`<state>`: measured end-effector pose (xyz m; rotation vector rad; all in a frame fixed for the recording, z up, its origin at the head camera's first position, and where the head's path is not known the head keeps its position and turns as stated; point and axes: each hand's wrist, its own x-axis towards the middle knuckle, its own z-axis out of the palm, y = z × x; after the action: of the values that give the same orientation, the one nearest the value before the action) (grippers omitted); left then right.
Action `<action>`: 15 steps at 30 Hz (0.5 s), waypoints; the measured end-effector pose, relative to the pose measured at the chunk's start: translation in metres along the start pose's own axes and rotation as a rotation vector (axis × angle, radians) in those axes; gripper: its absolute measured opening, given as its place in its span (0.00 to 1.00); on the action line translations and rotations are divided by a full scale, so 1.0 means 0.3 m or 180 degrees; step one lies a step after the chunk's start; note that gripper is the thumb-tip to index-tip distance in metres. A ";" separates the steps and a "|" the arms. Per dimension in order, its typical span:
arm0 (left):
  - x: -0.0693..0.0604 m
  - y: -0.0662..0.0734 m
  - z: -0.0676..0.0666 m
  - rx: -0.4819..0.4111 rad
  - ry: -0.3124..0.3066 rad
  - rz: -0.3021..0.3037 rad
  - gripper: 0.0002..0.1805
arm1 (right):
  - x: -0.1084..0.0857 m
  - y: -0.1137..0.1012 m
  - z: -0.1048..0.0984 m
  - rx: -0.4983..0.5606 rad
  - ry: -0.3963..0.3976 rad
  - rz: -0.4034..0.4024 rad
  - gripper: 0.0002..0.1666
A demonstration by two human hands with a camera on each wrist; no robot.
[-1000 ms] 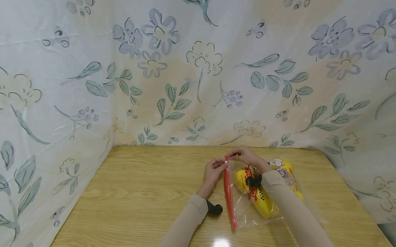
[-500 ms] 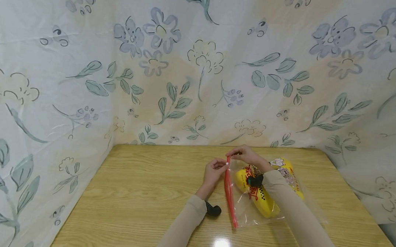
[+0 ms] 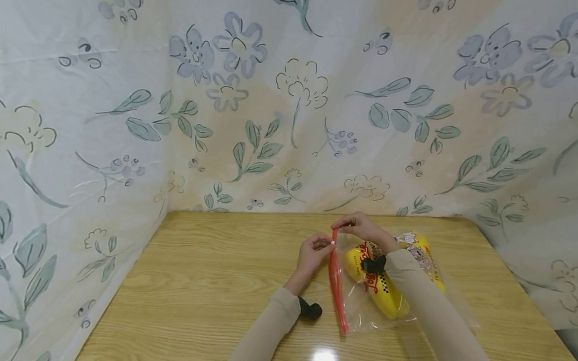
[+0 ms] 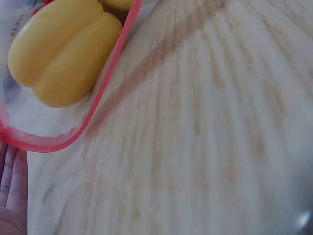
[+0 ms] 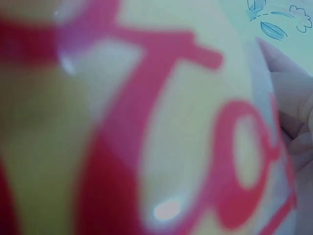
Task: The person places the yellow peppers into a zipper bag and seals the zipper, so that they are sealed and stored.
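A clear zip bag [image 3: 355, 321] lies on the table with its red zip strip [image 3: 336, 290] facing left. Inside are two yellow rounded things, one with red lettering [image 3: 387, 302], one with printed figures [image 3: 423, 257]; their kind is unclear. Near the strip's far end, my left hand [image 3: 312, 254] pinches the small white slider [image 3: 333, 243]. Just beyond it, my right hand [image 3: 363, 228] pinches the strip's far corner. In the left wrist view, the red rim [image 4: 49, 145] bows apart before a yellow thing [image 4: 66, 61]. Red lettering [image 5: 239, 161] fills much of the right wrist view.
The wood-grain table [image 3: 207, 284] extends left of the bag. A flower-patterned cloth [image 3: 291, 121] stands behind and at both sides. Dark wrist-worn pieces show at my left wrist [image 3: 309, 310] and right wrist [image 3: 373, 265].
My left hand and the white slider have moved slightly along the red strip towards me, away from the far corner. My right hand stays at that corner; the bag hardly shifts.
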<state>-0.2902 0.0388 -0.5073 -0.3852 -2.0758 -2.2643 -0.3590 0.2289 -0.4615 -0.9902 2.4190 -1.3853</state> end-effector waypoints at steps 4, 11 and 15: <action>0.000 0.000 0.002 -0.0010 0.0037 -0.0033 0.11 | -0.004 -0.004 -0.002 -0.0012 0.0020 0.0109 0.15; -0.005 0.006 0.010 -0.0056 0.0069 -0.0073 0.12 | -0.018 -0.018 0.011 -0.0322 0.0069 0.0284 0.17; -0.010 0.012 0.018 -0.0083 0.0102 -0.0101 0.12 | -0.016 -0.012 0.021 -0.0271 0.0017 0.0128 0.17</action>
<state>-0.2858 0.0433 -0.5039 -0.3174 -2.0539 -2.3013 -0.3509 0.2262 -0.4629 -0.9522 2.5063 -1.2834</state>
